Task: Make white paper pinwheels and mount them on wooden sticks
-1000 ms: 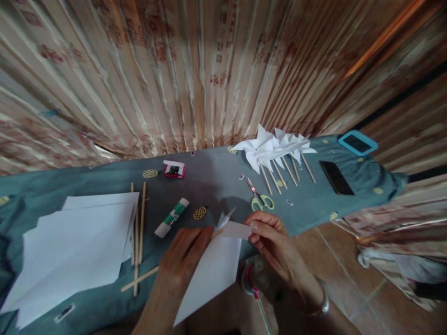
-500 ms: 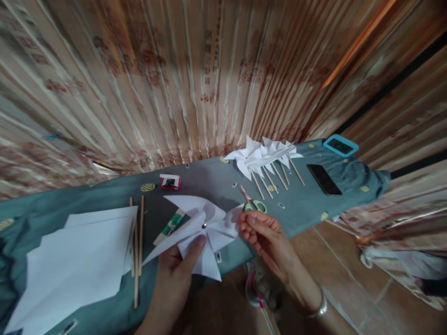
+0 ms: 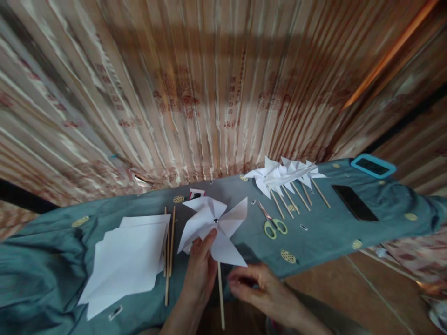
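Note:
A white paper pinwheel (image 3: 228, 246) with a shiny pin at its centre is held up over the table's front edge. My left hand (image 3: 200, 267) is closed around it just below the pin, thumb in front. Its wooden stick (image 3: 220, 298) hangs down from beneath the blades. My right hand (image 3: 260, 291) is just below and right of the lowest blade, slightly blurred. Its fingers are loosely curled, with a gap between thumb and forefinger and nothing visible in them. Green-handled scissors (image 3: 274, 225) lie beyond it, blades apart.
White paper sheets (image 3: 129, 260) are stacked at the left beside loose wooden sticks (image 3: 172, 242). Several finished pinwheels (image 3: 279, 177) lie in a row at the back right. A phone (image 3: 354, 202), a blue-framed device (image 3: 373, 166) and a small red box (image 3: 197, 193) rest on the cloth.
The pinwheel has been turned upright, its stick now showing below, and its blades have rotated. My right hand has left the blade tip and dropped lower. The view has shifted.

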`<state>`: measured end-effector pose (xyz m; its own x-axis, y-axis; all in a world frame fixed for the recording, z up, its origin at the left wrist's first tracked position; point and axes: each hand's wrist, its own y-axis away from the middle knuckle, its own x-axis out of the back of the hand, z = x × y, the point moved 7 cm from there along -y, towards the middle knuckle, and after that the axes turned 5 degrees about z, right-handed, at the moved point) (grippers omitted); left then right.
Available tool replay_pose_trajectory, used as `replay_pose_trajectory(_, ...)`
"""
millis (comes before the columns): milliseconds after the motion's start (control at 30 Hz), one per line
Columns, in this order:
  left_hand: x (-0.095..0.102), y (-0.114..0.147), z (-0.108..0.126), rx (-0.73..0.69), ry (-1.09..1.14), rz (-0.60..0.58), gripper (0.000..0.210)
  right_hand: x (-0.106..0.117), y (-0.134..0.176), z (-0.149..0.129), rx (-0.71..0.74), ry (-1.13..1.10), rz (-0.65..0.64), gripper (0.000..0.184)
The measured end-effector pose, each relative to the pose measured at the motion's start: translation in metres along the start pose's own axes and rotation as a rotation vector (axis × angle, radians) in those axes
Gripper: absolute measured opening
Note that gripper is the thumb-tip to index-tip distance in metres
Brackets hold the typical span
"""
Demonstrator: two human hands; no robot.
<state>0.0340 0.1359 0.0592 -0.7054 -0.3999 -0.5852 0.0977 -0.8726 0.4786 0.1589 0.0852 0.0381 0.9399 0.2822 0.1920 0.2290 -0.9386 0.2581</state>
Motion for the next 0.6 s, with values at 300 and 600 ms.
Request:
replay_pose_trajectory(300,0.001,-0.006,-0.008,-0.003,-0.03,-0.064,0.021,-0.029,-0.011,0.009,-0.072,-0.426,0.004,0.037)
replay_pose_trajectory(600,0.005,-0.004,-0.02,-0.027,-0.206,-0.082,0.041,0.039,-0.016,-0.009,0.103,-0.151,0.341,0.029)
